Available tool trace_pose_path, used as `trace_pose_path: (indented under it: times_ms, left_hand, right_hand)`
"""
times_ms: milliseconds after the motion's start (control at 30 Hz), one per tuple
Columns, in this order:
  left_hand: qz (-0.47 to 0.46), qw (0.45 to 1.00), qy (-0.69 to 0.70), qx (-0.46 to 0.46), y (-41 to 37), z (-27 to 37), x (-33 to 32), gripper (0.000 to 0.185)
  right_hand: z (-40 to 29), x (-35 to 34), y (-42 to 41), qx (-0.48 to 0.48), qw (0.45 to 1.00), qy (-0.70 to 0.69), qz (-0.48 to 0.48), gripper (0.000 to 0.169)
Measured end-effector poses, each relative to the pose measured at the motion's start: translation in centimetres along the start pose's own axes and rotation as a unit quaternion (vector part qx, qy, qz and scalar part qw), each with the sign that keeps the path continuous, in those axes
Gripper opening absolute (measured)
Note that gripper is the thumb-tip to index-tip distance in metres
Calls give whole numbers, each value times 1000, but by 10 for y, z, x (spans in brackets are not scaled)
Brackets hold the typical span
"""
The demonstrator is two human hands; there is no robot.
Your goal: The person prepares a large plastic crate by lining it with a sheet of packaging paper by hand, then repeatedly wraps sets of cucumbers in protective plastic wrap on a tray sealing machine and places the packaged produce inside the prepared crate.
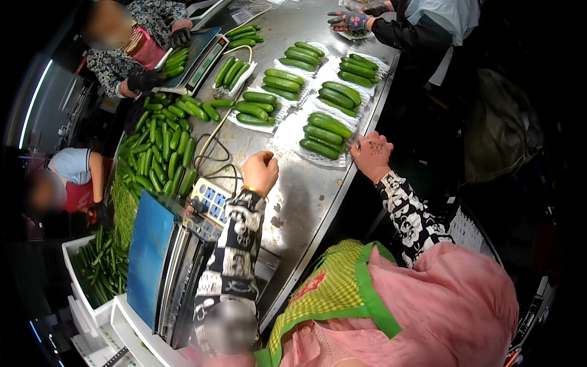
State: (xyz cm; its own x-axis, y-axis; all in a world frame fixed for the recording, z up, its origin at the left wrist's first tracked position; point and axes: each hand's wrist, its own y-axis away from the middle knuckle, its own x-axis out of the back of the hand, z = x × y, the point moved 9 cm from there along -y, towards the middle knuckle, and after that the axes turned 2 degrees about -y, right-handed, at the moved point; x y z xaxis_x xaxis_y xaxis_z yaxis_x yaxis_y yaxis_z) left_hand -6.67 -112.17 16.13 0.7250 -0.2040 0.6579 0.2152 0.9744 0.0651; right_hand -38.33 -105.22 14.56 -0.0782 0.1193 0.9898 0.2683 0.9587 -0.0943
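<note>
My left hand (260, 173) is curled above the steel table (316, 202), beside a power strip (211, 199). Nothing shows in its fingers. At the table's edge my right hand (372, 153) is by the nearest bundle of cucumbers (324, 134), which lies on a white foam net (321, 158). A bit of clear film seems to lie at its fingertips; whether they grip it is unclear. Two rows of similar cucumber bundles on foam nets stretch away from me, among them a middle bundle (339, 97) and a left one (255, 109).
Loose cucumbers (160, 149) are heaped at left, beside thin green beans (124, 211). A blue-topped machine (149, 257) and white crate (73, 250) stand near left. Co-workers are at a weighing scale (206, 59), far left, and far right, where a gloved hand (351, 21) shows. Cables cross the table.
</note>
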Motion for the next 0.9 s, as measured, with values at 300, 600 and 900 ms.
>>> trace_pose_path:
  times_ms: [300, 600, 900]
  left_hand:
    - [-32, 995, -78, 60, -59, -28, -55, 27]
    - [-109, 980, -84, 145, -50, -30, -58, 65]
    - [-60, 985, 18, 158, -34, -42, -46, 64]
  right_hand:
    - [-25, -8, 8, 26, 995, -88, -28, 30]
    - [-36, -30, -18, 25, 961, -233, -144, 31]
    - [-43, -45, -16, 22, 907, -377, -186, 40]
